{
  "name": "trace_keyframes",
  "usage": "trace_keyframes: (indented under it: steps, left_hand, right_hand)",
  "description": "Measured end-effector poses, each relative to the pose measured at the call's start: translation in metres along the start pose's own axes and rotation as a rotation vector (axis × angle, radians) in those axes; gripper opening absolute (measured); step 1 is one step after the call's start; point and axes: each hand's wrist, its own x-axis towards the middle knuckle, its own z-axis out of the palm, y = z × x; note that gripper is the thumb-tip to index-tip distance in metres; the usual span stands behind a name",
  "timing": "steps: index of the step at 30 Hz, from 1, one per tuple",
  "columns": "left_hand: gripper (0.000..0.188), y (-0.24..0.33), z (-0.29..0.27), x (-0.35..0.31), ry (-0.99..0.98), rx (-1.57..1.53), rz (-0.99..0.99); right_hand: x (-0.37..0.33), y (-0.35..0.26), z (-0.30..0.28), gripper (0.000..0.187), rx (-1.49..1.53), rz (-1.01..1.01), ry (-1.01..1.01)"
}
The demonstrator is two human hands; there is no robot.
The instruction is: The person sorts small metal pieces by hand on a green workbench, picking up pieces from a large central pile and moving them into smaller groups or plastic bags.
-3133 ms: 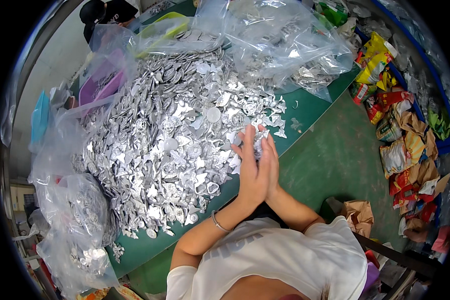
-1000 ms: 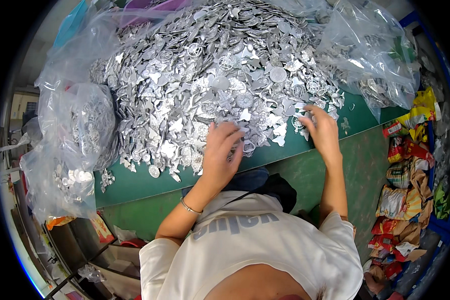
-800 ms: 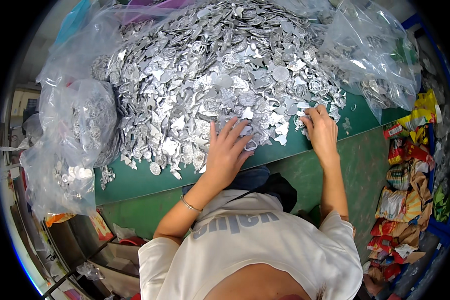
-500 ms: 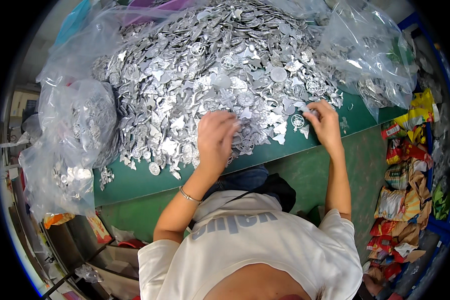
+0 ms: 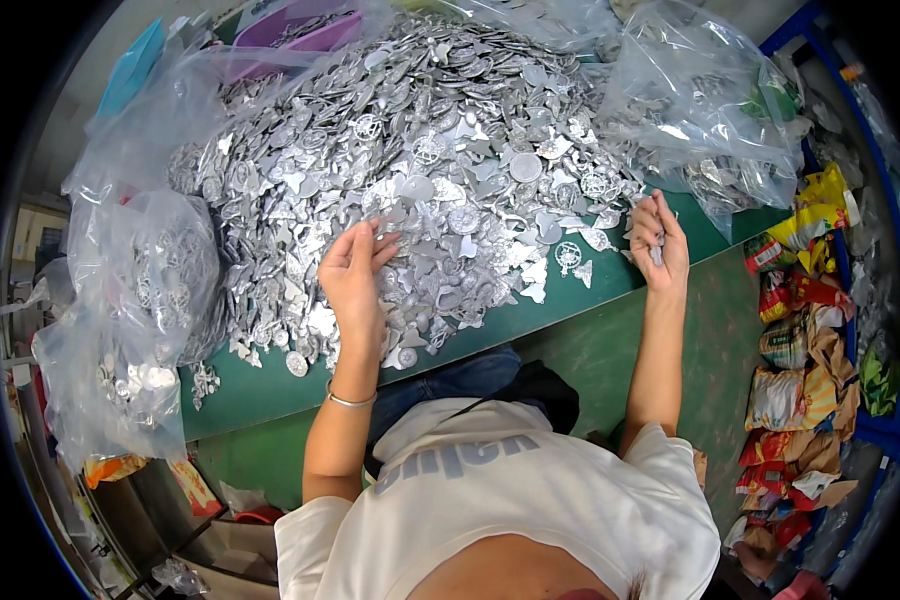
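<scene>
A big heap of flat silver metal pieces [image 5: 440, 170] covers the green table [image 5: 270, 385]. My left hand [image 5: 355, 275] lies on the heap's near edge with its fingers curled over the pieces; whether it grips one is unclear. My right hand [image 5: 660, 240] is at the heap's right edge, just above the table, its fingers closed around a few small silver pieces. A thin bracelet [image 5: 350, 400] sits on my left wrist.
Clear plastic bags of the same silver pieces stand at the left [image 5: 140, 320] and the back right [image 5: 710, 120]. A purple tray [image 5: 300, 30] is behind the heap. Colourful packets [image 5: 810, 330] pile up on the floor at the right.
My left hand has lifted from digging in the heap and drawn back left, fingers curled. My right hand has shifted slightly right and closed on small pieces.
</scene>
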Motion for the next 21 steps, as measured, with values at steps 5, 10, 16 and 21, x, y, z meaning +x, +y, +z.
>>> trace_keyframes:
  steps: [5,10,16,21]
  left_hand:
    - [0.025,-0.001,-0.002,0.003,0.007,0.038,0.013]
    - [0.026,0.000,0.001,0.001,-0.021,0.097,0.068]
    - [0.032,-0.002,-0.004,0.001,-0.087,0.156,0.125]
    - [0.028,-0.002,-0.008,-0.003,-0.080,0.540,0.392]
  right_hand:
    - [-0.009,0.008,0.038,0.031,-0.922,-0.202,0.228]
    - [-0.007,0.005,0.025,0.024,-1.476,-0.328,0.354]
    - [-0.021,-0.019,0.013,0.024,-0.892,-0.405,0.325]
    - [-0.029,-0.002,0.038,0.017,-1.536,-0.332,0.461]
